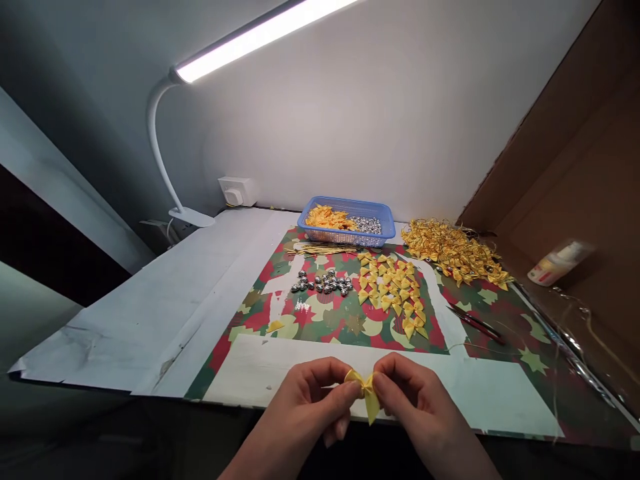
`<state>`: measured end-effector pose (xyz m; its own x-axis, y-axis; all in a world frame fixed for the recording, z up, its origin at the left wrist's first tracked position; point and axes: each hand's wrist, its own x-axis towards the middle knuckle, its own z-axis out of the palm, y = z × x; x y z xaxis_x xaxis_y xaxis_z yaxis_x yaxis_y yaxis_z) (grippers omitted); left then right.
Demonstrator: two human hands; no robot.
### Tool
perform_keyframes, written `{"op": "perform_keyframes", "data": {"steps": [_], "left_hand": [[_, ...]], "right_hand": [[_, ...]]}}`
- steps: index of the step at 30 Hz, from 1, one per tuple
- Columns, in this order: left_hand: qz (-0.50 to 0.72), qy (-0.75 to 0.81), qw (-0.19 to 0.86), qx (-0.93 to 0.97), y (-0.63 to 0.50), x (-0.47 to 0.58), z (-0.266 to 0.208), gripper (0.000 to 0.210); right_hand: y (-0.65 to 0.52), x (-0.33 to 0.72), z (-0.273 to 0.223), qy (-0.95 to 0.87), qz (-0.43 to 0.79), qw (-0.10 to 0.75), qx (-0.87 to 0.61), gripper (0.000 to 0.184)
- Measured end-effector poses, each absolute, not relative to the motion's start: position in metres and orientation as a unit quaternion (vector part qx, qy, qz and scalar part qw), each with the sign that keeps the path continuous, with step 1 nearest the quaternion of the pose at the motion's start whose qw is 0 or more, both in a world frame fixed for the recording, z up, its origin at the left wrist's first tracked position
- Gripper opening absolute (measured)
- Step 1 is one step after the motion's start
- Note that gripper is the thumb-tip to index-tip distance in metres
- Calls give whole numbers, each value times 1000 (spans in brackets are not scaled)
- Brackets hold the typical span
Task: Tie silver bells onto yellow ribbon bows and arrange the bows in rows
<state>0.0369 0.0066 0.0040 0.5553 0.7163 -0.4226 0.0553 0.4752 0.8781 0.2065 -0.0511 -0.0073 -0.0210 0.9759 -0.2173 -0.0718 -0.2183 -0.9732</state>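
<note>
A small yellow ribbon bow [371, 401] is pinched between my two hands above the table's front edge, one tail hanging down. My left hand [320, 400] grips its left loop between thumb and forefinger. On the other side, my right hand [413, 393] pinches the right loop the same way. Beyond my hands, several yellow bows [393, 287] lie in rough rows on the patterned sheet. Small silver bells [327, 283] sit in loose groups to their left. Behind these lies a bundle of thin gold ties [325, 250].
A blue basket [390, 220] at the back holds yellow bows and silver beads. To its right is a heap of bows with gold ties [455, 250]. Dark-tipped tweezers [477, 323] and a white bottle [557, 263] are at the right. A lamp [160, 140] stands at the left.
</note>
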Motion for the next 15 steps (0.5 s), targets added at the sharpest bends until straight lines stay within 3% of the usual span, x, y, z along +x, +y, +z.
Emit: {"op": "perform_keyframes", "data": {"steps": [4,9,15], "left_hand": [[226,413,765,440,8,39,3,33],[240,418,765,428,12,43,0,37],[287,465,749,375,17,53,-6,39]], "right_hand": [[-49,206,-5,-416,573,471,-526,41],[-45,215,-10,-467,521,428,-572,36],[-19,251,-8,-556,289,363,-689,30]]}}
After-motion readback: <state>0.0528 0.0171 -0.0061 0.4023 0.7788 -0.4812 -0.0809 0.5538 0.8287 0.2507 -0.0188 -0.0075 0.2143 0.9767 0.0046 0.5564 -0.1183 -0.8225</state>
